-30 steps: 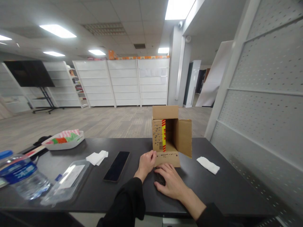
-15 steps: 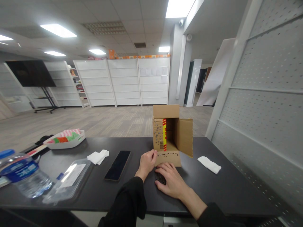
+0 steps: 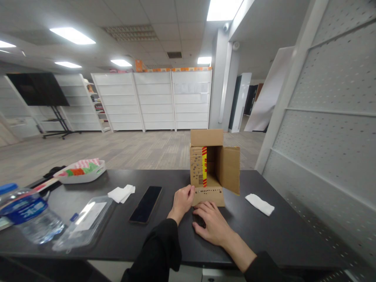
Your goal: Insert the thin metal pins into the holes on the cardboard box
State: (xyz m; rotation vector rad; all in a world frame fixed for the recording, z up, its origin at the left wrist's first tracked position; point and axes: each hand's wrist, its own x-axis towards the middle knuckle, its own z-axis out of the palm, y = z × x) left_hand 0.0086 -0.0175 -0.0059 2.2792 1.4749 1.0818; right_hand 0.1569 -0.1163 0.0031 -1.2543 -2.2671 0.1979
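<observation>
A cardboard box (image 3: 196, 166) stands with its opening toward me, its lower flap lying forward on the table. My left hand (image 3: 182, 200) is closed, fingers curled, beside the left edge of that flap; what the fingertips hold, if anything, is hidden. My right hand (image 3: 214, 225) rests palm down in front of the flap, its fingers and thumb curved around a small dark ridged object (image 3: 199, 221). Most of that object lies under the hand, so its kind cannot be made out. Yellow and red tape (image 3: 204, 166) runs down the box's left front flap.
On the black table (image 3: 282, 235) lie a phone (image 3: 146, 205), folded white tissues (image 3: 121, 194), another tissue (image 3: 260, 204) and a clear plastic case (image 3: 85, 223). A water bottle (image 3: 31, 213) and a white basket (image 3: 82, 178) are at left. A perforated panel (image 3: 329, 129) borders the right side.
Both hands, the box and the dark object keep their places. Only the camera view has shifted very slightly.
</observation>
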